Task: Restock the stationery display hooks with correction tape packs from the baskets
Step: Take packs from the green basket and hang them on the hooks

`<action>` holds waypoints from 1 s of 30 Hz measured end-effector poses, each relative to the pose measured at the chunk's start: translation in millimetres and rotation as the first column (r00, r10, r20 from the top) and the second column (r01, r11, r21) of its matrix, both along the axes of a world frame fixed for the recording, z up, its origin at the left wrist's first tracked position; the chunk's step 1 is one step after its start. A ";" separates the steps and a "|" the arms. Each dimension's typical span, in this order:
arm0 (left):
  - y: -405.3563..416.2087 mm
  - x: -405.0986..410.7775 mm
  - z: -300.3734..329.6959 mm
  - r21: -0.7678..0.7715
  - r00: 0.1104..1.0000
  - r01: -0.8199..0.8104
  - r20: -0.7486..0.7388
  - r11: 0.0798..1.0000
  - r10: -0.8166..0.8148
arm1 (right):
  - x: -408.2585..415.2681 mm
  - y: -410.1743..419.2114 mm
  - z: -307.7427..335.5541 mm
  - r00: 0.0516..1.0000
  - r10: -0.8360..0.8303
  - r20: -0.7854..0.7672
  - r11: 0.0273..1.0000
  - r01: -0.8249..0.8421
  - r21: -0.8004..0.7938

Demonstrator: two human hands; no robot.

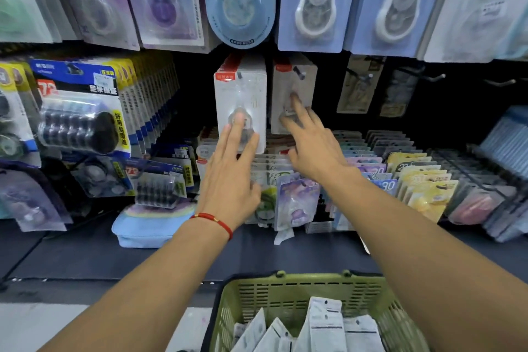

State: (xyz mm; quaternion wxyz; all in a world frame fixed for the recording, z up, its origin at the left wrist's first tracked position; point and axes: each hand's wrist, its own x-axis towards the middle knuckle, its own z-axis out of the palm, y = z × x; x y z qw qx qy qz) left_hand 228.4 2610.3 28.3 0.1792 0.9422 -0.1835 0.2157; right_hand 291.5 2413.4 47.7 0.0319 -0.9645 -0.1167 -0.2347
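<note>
Two white correction tape packs hang side by side on hooks in the middle of the display. My left hand, with a red string on its wrist, presses straight fingers against the left pack. My right hand reaches with spread fingers and touches the lower front of the right pack. Neither hand grips anything. A green basket stands below at the bottom centre, holding several white packs with their backs up.
Bare hooks stick out to the right of the right pack. Larger blister packs hang in the row above. A shelf below carries rows of coloured packs, blue multipacks at left, and a light blue pouch.
</note>
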 end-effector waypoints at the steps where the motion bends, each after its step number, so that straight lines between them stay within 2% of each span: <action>1: 0.3 -2.4 1.8 0.009 1.000 -0.014 0.018 1.000 0.013 | -6.1 -3.6 -2.3 1.000 0.010 0.016 1.000 -0.011 0.019; 5: -7.1 -16.9 1.8 0.087 0.993 -0.055 0.105 0.995 0.045 | -40.0 -33.2 -26.4 0.996 0.072 0.054 0.991 -0.077 0.114; 7: -18.4 -26.7 -9.4 0.126 0.998 0.000 0.065 0.992 -0.008 | -59.0 -51.2 -47.4 0.997 0.076 0.010 0.980 -0.077 0.182; 10: -43.3 -47.8 -42.8 0.315 0.986 0.140 -0.130 0.939 -0.103 | -90.3 -75.6 -92.2 0.954 0.040 -0.297 0.975 0.028 0.219; 11: -52.1 -56.3 -57.7 0.390 0.971 0.196 -0.208 0.900 -0.121 | -100.5 -82.6 -111.8 0.900 0.011 -0.435 0.983 0.070 0.172; 13: -66.5 -75.1 -91.9 0.474 0.922 0.295 -0.370 0.829 -0.116 | -123.4 -94.1 -156.2 0.716 -0.058 -0.696 0.989 0.138 0.060; 15: -75.4 -95.4 -129.5 0.462 0.850 0.348 -0.522 0.816 -0.067 | -151.2 -101.6 -205.3 0.515 -0.104 -0.851 0.976 0.218 0.013; 18: -76.2 -125.3 -182.9 0.352 0.720 0.323 -0.694 0.878 0.013 | -197.1 -99.8 -279.9 0.365 -0.137 -0.921 0.927 0.374 0.010; 21: -69.7 -150.1 -223.0 0.272 0.565 0.280 -0.822 0.921 0.072 | -237.9 -79.9 -329.5 0.326 -0.195 -0.925 0.898 0.438 -0.035; 24: -67.6 -170.6 -248.4 0.215 0.480 0.225 -0.873 0.950 0.084 | -257.1 -75.8 -339.7 0.327 -0.172 -0.929 0.869 0.494 0.013; 25: -69.9 -175.6 -253.3 0.184 0.453 0.226 -0.889 0.957 0.064 | -258.8 -81.8 -337.0 0.305 -0.092 -0.948 0.833 0.546 0.094; 26: -73.5 -178.2 -256.4 0.151 0.427 0.237 -0.904 0.960 0.037 | -257.9 -89.9 -331.9 0.278 0.015 -0.960 0.755 0.626 0.193; 28: -82.4 -177.9 -259.6 0.074 0.371 0.278 -0.928 0.958 -0.036 | -257.4 -106.8 -315.2 0.272 0.232 -0.934 0.481 0.803 0.353; 30: -90.8 -176.6 -258.8 -0.004 0.299 0.333 -0.948 0.943 -0.109 | -258.7 -119.1 -295.9 0.324 0.396 -0.859 0.184 0.889 0.420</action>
